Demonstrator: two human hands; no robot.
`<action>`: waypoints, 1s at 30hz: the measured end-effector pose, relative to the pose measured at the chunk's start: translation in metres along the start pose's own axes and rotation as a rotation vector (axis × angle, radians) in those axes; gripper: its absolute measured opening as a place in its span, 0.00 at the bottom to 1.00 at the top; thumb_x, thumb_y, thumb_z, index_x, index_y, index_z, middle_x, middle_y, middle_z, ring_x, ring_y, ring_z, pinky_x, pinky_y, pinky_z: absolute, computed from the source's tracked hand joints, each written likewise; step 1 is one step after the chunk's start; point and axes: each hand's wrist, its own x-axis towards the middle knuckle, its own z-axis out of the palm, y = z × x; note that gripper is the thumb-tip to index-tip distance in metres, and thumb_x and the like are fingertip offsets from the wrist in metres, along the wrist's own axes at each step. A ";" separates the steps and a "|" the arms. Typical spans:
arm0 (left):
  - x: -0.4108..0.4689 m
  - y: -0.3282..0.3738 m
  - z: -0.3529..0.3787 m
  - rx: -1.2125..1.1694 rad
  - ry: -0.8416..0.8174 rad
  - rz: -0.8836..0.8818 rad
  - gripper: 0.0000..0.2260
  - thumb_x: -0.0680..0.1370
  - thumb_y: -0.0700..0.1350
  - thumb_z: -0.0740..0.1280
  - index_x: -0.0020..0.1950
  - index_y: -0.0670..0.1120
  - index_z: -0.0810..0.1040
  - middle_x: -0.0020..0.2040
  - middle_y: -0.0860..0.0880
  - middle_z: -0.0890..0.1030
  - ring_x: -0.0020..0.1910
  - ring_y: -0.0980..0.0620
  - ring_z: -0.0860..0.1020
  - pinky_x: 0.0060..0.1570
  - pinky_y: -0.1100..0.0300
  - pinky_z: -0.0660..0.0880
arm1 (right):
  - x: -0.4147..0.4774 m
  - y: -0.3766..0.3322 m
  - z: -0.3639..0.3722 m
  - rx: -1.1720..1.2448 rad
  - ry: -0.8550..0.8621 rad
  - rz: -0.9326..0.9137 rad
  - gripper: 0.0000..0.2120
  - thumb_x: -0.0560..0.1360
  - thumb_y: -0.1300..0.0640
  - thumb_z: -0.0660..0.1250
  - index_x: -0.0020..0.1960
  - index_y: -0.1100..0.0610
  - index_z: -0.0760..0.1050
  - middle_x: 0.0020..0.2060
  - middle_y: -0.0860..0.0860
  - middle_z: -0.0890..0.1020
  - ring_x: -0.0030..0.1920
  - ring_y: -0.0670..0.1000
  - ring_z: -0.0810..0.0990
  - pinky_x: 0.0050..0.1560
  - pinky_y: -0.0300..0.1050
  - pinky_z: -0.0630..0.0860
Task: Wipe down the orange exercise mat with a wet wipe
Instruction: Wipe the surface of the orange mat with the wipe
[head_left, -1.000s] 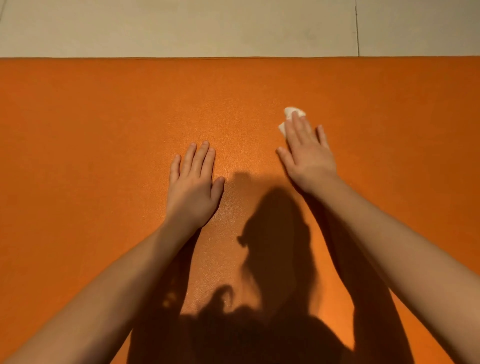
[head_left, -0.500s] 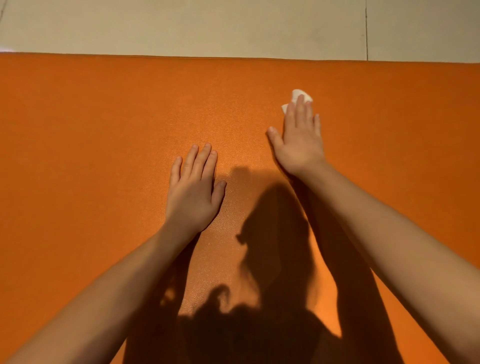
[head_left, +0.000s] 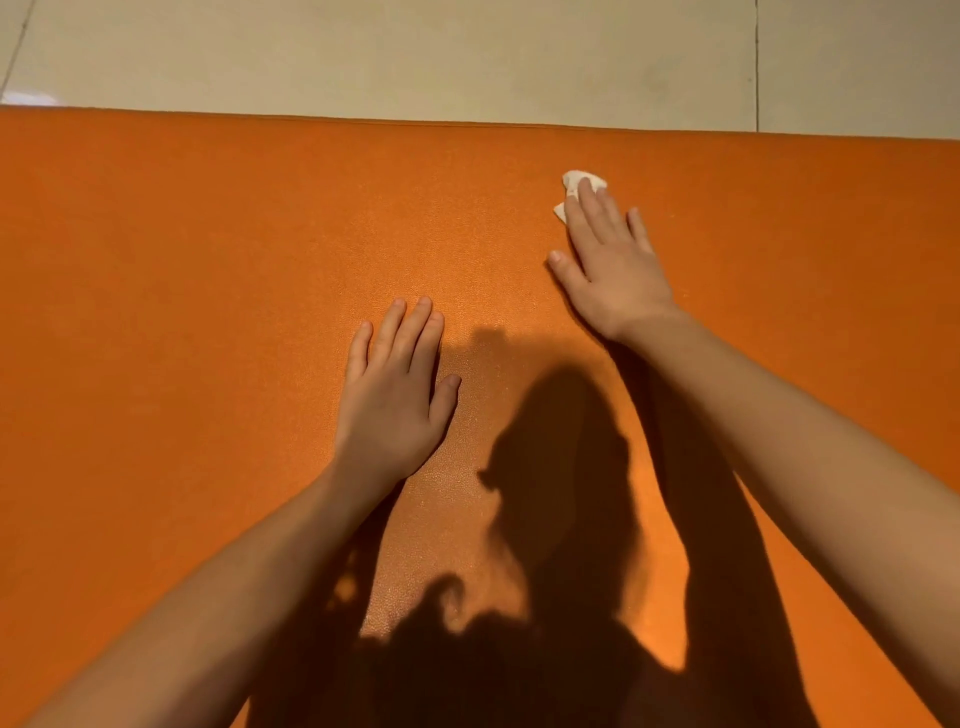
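No text, label, brand, number or sign can be read in this view. The orange mat (head_left: 208, 312) has a plain grained surface with no print. The small white wipe (head_left: 574, 181) under the fingertips of the right hand (head_left: 610, 260) carries no mark that can be made out. The pale floor (head_left: 415, 52) beyond the hand shows only tile joints.
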 end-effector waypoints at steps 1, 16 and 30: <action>0.000 0.000 0.000 0.001 0.003 0.001 0.27 0.82 0.56 0.51 0.77 0.43 0.62 0.78 0.45 0.61 0.78 0.45 0.55 0.75 0.46 0.48 | 0.003 0.007 -0.002 -0.019 0.011 -0.007 0.30 0.84 0.44 0.47 0.80 0.56 0.43 0.79 0.52 0.43 0.79 0.50 0.41 0.76 0.51 0.37; 0.001 0.000 -0.001 -0.006 0.015 0.019 0.28 0.82 0.56 0.50 0.76 0.41 0.64 0.77 0.44 0.63 0.78 0.44 0.56 0.75 0.44 0.48 | 0.050 -0.005 -0.011 0.028 0.059 0.183 0.29 0.84 0.46 0.46 0.80 0.58 0.44 0.80 0.53 0.44 0.79 0.52 0.41 0.76 0.53 0.38; 0.000 0.000 0.001 -0.009 0.026 0.025 0.27 0.82 0.55 0.51 0.76 0.42 0.63 0.77 0.44 0.63 0.78 0.45 0.56 0.75 0.46 0.47 | 0.084 -0.051 -0.022 -0.013 -0.048 0.093 0.30 0.84 0.44 0.45 0.80 0.58 0.42 0.79 0.54 0.41 0.79 0.53 0.40 0.77 0.52 0.38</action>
